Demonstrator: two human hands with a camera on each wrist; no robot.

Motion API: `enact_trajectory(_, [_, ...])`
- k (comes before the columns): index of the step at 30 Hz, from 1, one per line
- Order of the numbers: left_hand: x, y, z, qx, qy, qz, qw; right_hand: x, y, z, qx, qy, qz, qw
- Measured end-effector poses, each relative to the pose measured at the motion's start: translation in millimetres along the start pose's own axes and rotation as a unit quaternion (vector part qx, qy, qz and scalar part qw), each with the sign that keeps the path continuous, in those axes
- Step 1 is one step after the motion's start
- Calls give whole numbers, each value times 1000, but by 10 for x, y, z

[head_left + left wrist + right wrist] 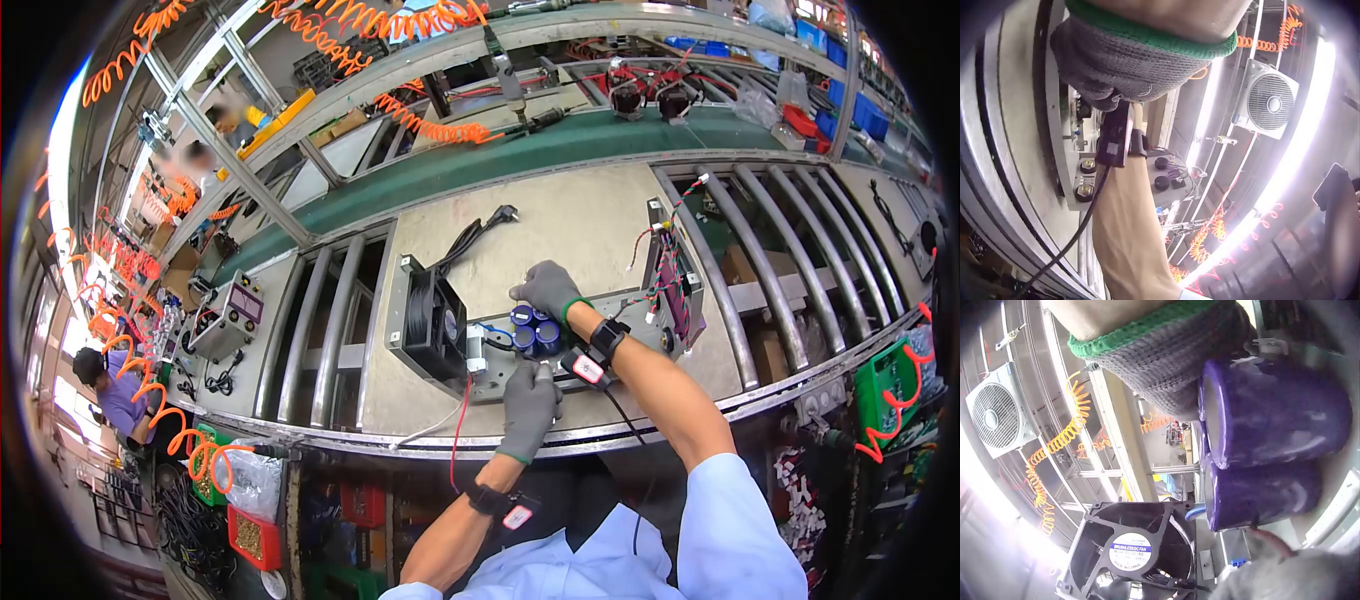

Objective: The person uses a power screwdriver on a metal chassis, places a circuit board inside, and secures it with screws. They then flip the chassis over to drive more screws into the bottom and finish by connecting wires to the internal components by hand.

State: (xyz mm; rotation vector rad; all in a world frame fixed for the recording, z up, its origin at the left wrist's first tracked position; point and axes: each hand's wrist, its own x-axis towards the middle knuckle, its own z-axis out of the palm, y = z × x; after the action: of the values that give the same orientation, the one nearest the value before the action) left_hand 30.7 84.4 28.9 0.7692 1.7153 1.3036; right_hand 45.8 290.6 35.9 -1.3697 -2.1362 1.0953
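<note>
Nearest is the L hand [530,405], over the near edge of 1 metal chassis [488,383]; its fingers look bent, but I cannot tell if they pinch sth. there. Just beyond stand 4 purple cans [536,332] (approx., one may be hidden), grouped in the chassis betw. both hands. Each can is prob. stiff, fairly light, a bit slippery because of its glossy sleeve; better to take it round the sides, w/o pulling the wires. At their far side is the R hand [550,290], fingers also bent; whether they grasp a can, I cannot tell. 1 fan [430,320] stands upright at the chassis' left end, prob. rigid, with blades to avoid. Farther, 1 black cord [470,238] lies on the bench [585,205]; behind, 2 dark units [627,95] sit on the green belt [720,130].
</note>
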Motion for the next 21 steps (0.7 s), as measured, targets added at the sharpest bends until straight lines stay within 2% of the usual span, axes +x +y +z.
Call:
enact_trajectory(5, [27,-52,-62,-5,-40,-18,999,-57,-29,-28,30,48,14,998])
enact_trajectory(6, [65,-68,-148,-14,-61,-29,998,-98,-28,-6,17,144,-47,988])
enact_trajectory(8, [97,-80,-307,-65,-107,-68,990,-241,38,88,-10,330,-160,930])
enact_trajectory(11, [100,-75,-438,-55,-110,-48,991,-700,-4,-112,87,363,-245,895])
enact_trajectory(12, [117,-99,-477,-59,-126,-52,989,-962,-31,-188,157,284,-206,923])
enact_trajectory(13, [121,-96,-490,-48,-127,-54,989,-1250,-93,-341,176,162,-104,965])
enact_trajectory(15, [109,-84,-491,-45,-125,-46,990,-1554,85,-328,68,51,-98,991])
enact_trajectory(18, [123,-127,-484,-94,-132,-47,986,-1789,272,-220,9,-144,-75,987])
enact_trajectory(21, [129,-126,-479,-123,-142,-59,980,-1833,295,-121,156,-192,2,969])
